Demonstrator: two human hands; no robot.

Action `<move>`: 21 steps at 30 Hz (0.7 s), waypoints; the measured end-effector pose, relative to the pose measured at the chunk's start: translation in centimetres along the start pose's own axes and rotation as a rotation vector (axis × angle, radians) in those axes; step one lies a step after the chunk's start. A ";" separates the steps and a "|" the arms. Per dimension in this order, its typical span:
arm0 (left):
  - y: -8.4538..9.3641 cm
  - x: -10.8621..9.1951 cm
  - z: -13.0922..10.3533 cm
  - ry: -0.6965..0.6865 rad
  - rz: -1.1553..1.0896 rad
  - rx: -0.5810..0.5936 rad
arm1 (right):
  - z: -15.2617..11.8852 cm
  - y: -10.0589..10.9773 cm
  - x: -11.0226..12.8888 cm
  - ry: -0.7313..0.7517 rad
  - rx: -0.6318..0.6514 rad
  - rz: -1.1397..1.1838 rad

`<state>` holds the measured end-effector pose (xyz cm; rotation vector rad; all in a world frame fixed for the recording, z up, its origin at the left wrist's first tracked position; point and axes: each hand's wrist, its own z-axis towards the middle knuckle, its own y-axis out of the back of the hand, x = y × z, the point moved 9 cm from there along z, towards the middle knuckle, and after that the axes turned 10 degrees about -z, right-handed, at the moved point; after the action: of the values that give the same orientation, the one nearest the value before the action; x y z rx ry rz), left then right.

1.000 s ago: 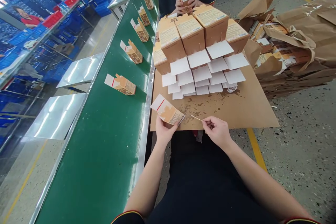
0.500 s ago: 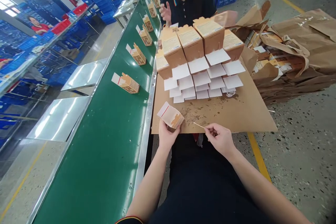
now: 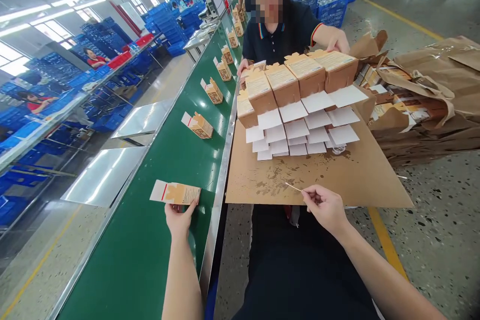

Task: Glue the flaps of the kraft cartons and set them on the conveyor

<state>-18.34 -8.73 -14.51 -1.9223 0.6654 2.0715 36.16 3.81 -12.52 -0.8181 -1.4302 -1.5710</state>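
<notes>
While the left hand [image 3: 179, 219] grips a folded carton [image 3: 175, 193] on the green conveyor belt [image 3: 157, 170], the right hand [image 3: 325, 206] pinches a thin stick [image 3: 293, 187]; releasing the carton flat seems next.

Nothing here can be read. You can see pale printed labels on the tops of the brown cartons [image 3: 296, 72] stacked on the cardboard sheet [image 3: 356, 180], and print on the flat carton [image 3: 176, 193] under your left hand [image 3: 180, 217], but every line is too small and blurred to make out.
</notes>
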 end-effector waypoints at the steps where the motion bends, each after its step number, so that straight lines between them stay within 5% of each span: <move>1: 0.5 -0.1 -0.5 -0.033 0.010 -0.029 | 0.0 0.3 -0.2 -0.014 -0.002 0.003; 5: 2.8 -4.2 -3.8 -0.420 0.009 -0.262 | -0.8 2.5 -1.7 -0.061 -0.032 -0.031; 8: 0.0 -9.4 -6.6 -0.739 -0.142 -0.213 | -1.7 4.3 -2.7 -0.097 -0.072 -0.084; 11: -7.9 -13.4 -5.9 -0.644 -0.370 0.004 | -2.4 5.5 -3.5 -0.138 -0.114 -0.104; 14: -19.0 -15.6 -3.1 -0.276 -0.530 0.276 | -2.7 5.8 -4.0 -0.164 -0.138 -0.094; 17: -28.9 -16.4 -1.3 0.055 -0.440 0.467 | -3.1 6.0 -4.3 -0.172 -0.163 -0.072; 21: -36.9 -16.2 -1.6 0.304 -0.238 0.655 | -3.6 6.6 -4.4 -0.171 -0.196 -0.068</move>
<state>2.05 24.70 -4.71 -1.8076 0.9732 1.2159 44.31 0.90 -14.03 -1.0499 -1.4518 -1.7484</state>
